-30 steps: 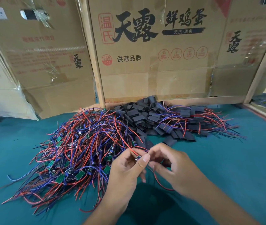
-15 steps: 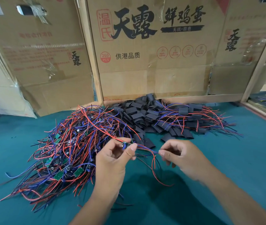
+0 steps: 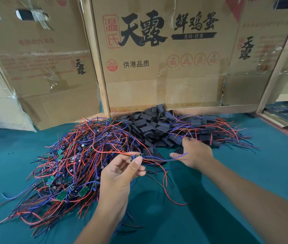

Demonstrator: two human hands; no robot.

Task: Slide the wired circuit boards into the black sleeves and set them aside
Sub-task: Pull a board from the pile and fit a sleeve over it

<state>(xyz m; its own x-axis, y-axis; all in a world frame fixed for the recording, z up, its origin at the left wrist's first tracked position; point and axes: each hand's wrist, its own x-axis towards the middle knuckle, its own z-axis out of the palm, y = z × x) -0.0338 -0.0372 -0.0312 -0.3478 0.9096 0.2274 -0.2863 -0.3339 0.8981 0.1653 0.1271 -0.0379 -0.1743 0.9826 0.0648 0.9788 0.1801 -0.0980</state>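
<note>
My left hand (image 3: pixel 122 171) pinches a small wired circuit board (image 3: pixel 134 157) between thumb and forefinger; its red and blue leads trail to the right and down over the green mat. My right hand (image 3: pixel 195 154) reaches forward with spread fingers, its fingertips at the near edge of the heap of loose black sleeves (image 3: pixel 150 125). One blue lead crosses its thumb. A big tangle of bare wired boards (image 3: pixel 80 164) lies to the left of my left hand. Sleeved boards (image 3: pixel 210 131) with their wires fanned out lie at the right of the sleeve heap.
Tall cardboard boxes (image 3: pixel 157 71) and a wooden frame post (image 3: pixel 97 67) wall off the back of the green table (image 3: pixel 245 173). Another wooden post (image 3: pixel 280 64) stands at the far right, with more wires on the neighbouring surface (image 3: pixel 287 110).
My right hand has left my left hand and moved forward and right to the sleeve heap. My left hand still holds the board.
</note>
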